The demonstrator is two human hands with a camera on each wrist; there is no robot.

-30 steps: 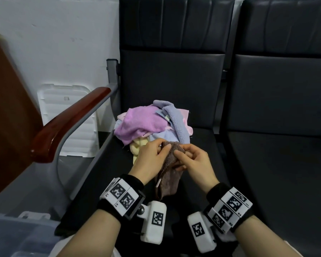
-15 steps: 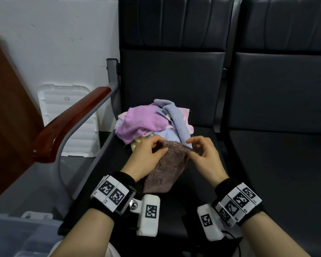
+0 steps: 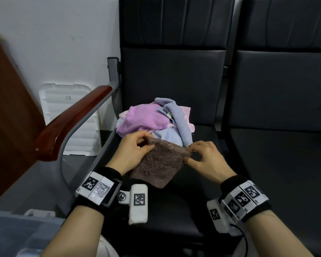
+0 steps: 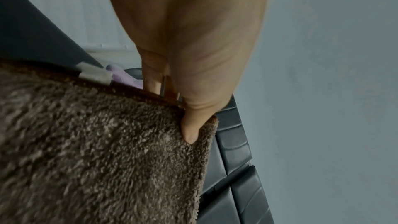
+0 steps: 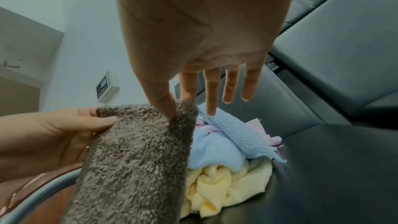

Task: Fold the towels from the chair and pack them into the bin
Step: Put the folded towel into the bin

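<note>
Both hands hold the brown towel (image 3: 160,164) up by its far edge, one top corner each, so that the cloth hangs spread and flat above the seat of the chair (image 3: 174,216); held this way its edges can be matched for a fold, which looks like the step in hand. The left hand (image 3: 132,152) pinches the left corner with the thumb pressed into the pile on the near face and the fingers behind. The right hand (image 3: 205,160) clamps the right corner between thumb and forefinger only, while its other three fingers stand straight and free of the cloth, as the right wrist view shows plainly. The towel's lower end hangs toward the person, just off the seat or brushing it; I cannot tell which. Just beyond the hands lies the pile of towels (image 3: 152,120) still to be folded: pink, lilac, pale blue and yellow ones, heaped loose on the far part of the same seat. The bin (image 3: 11,230), a clear plastic one, sits at the near left on the floor beside the chair; only a corner shows, and what it holds cannot be made out.
</note>
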